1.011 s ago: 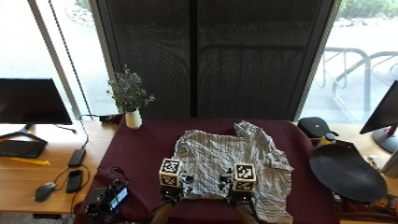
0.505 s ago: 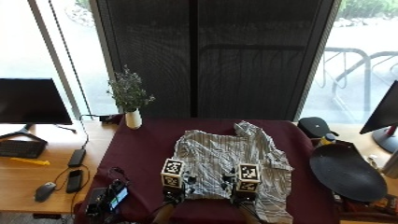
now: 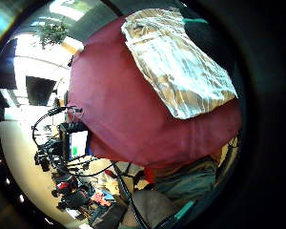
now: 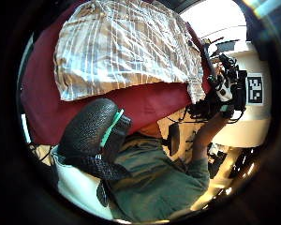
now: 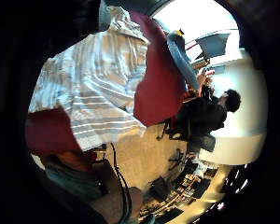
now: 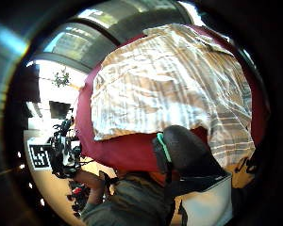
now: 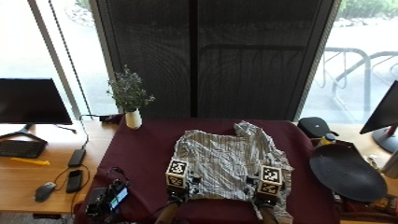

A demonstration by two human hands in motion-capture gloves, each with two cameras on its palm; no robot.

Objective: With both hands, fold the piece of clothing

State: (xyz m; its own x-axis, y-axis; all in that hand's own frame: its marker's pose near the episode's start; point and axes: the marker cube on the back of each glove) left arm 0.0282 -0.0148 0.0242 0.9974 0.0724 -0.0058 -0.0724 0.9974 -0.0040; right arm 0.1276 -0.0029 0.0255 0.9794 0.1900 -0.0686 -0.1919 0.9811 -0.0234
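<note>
Drawing slightly apart along the near hem since a second ago, left hand [image 7: 180, 190] and right hand [image 7: 267, 193], with the striped shirt [image 7: 230, 163] itself barely shifting. Lying crumpled but mostly spread on the maroon tabletop [image 7: 140, 154], collar end pointing away toward the dark window screen [image 7: 211, 56], long axis running from near edge to far edge, one corner spilling over the near right edge. Hovering at the shirt's near corners, well apart; fingers hiding under the gloves, so impossible to tell whether pinching cloth or hanging free. Showing no fold yet, judging by the layout: folding seemingly just starting, every crease remaining. Standing at the far left corner, a small white vase of flowers [image 7: 132, 117].
</note>
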